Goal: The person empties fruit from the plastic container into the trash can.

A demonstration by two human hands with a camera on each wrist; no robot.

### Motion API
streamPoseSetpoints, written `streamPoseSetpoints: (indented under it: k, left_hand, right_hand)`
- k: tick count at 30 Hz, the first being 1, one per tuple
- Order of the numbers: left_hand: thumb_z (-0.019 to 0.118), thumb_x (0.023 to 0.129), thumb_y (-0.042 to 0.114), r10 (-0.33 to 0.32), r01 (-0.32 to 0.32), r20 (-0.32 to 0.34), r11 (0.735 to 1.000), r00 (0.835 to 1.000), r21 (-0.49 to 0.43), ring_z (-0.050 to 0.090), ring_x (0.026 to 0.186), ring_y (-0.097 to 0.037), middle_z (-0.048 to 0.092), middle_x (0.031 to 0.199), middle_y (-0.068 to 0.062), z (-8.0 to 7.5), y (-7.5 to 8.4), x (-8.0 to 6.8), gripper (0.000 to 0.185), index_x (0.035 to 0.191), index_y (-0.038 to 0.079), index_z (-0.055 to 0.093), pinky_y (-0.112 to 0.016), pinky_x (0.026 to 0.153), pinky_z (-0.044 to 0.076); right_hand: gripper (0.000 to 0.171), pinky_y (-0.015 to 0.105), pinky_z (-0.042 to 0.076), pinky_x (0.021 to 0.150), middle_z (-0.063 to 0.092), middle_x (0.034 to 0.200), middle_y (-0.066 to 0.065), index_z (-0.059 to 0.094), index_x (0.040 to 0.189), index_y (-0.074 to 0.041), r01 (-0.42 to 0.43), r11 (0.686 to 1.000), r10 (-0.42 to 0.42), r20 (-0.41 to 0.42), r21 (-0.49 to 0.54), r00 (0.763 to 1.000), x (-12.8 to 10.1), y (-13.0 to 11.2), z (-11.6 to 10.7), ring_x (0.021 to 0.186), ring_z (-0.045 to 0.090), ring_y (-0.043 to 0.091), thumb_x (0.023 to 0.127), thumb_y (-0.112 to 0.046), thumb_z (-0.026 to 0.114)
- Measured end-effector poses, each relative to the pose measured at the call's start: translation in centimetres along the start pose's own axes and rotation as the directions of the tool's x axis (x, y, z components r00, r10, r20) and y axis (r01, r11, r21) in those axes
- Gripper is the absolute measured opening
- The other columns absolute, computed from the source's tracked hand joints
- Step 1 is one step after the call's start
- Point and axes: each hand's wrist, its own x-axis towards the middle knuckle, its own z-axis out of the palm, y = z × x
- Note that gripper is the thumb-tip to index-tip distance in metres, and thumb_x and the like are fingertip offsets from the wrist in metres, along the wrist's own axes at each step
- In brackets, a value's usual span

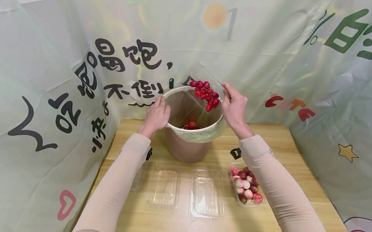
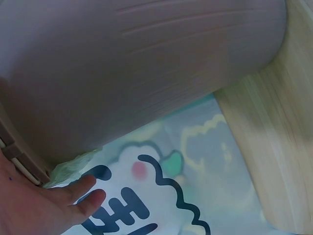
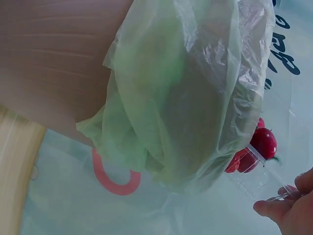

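Near edge of the desk [image 1: 262, 231] first: two empty trays [image 1: 184, 192] are lying side by side, and just right of them a full tray [image 1: 246, 184] of pink and dark red fruit is waiting under the right forearm. Moving farther in, the bin [image 1: 188, 148] is standing mid-desk, its green liner [image 1: 204, 133] folded over the rim. The left hand [image 1: 156, 115] is curling over the left rim, probably bracing the bin so it stays put. The right hand [image 1: 233, 107] is pinching a clear box [image 1: 207, 86], tipping it steeply over the opening so the red fruit [image 1: 206, 93] is sliding toward its lower end; a few pieces are already lying at the bottom. Behind everything, a printed cloth [image 1: 67, 74] with black lettering is draping round three sides.
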Motion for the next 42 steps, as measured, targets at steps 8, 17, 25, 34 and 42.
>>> streamPoseSetpoints:
  k: [8,17,25,34,42]
  left_hand:
    - [0.022,0.11,0.038,-0.007,0.008,0.009,1.0,1.0,-0.01,0.029,0.156,-0.048,0.013,0.177,-0.019,0.04,0.11,-0.08,0.07,0.166,-0.004,0.018,-0.065,0.126,0.026]
    - [0.023,0.11,0.038,-0.002,0.002,0.006,1.0,1.0,-0.009,0.031,0.155,-0.048,0.014,0.177,-0.019,0.06,0.17,-0.01,0.07,0.165,-0.005,0.018,-0.066,0.125,0.027]
    - [0.023,0.11,0.038,-0.004,0.005,0.007,1.0,1.0,-0.005,0.032,0.155,-0.049,0.013,0.177,-0.019,0.12,0.21,0.02,0.071,0.165,-0.005,0.018,-0.065,0.125,0.027]
    - [0.023,0.109,0.037,0.002,-0.002,-0.001,1.0,1.0,-0.005,0.034,0.153,-0.05,0.015,0.176,-0.019,0.07,0.32,0.02,0.07,0.165,-0.006,0.019,-0.066,0.124,0.028]
    - [0.022,0.11,0.038,0.0,0.001,0.007,1.0,1.0,-0.008,0.03,0.155,-0.05,0.013,0.177,-0.02,0.13,0.1,0.07,0.07,0.165,-0.006,0.018,-0.066,0.126,0.025]
  right_hand:
    - [0.027,0.051,0.063,0.083,0.077,0.119,0.023,0.076,0.123,0.003,0.047,0.999,-0.047,-0.004,0.006,0.999,-0.07,0.26,0.2,0.095,0.078,0.039,0.102,0.003,0.059]
    - [0.025,0.05,0.064,0.085,0.077,0.117,0.022,0.076,0.121,0.003,0.12,0.993,-0.12,0.002,-0.002,0.993,-0.18,0.53,0.2,0.094,0.078,0.038,0.102,0.003,0.06]
    - [0.025,0.051,0.064,0.087,0.077,0.118,0.022,0.077,0.121,0.002,0.1,0.995,-0.1,0.003,0.0,0.995,-0.43,0.5,0.05,0.099,0.078,0.039,0.101,0.003,0.061]
    - [0.026,0.014,0.044,0.066,0.079,0.113,0.021,0.077,0.122,0.0,0.09,0.996,-0.091,-0.028,-0.01,0.995,-0.36,0.36,-0.16,0.073,0.071,0.033,0.101,0.003,0.062]
    - [0.025,0.038,0.057,0.07,0.078,0.116,0.02,0.077,0.122,0.001,0.087,0.996,-0.087,-0.027,-0.008,0.996,-0.45,0.3,-0.25,0.078,0.074,0.033,0.102,0.001,0.061]
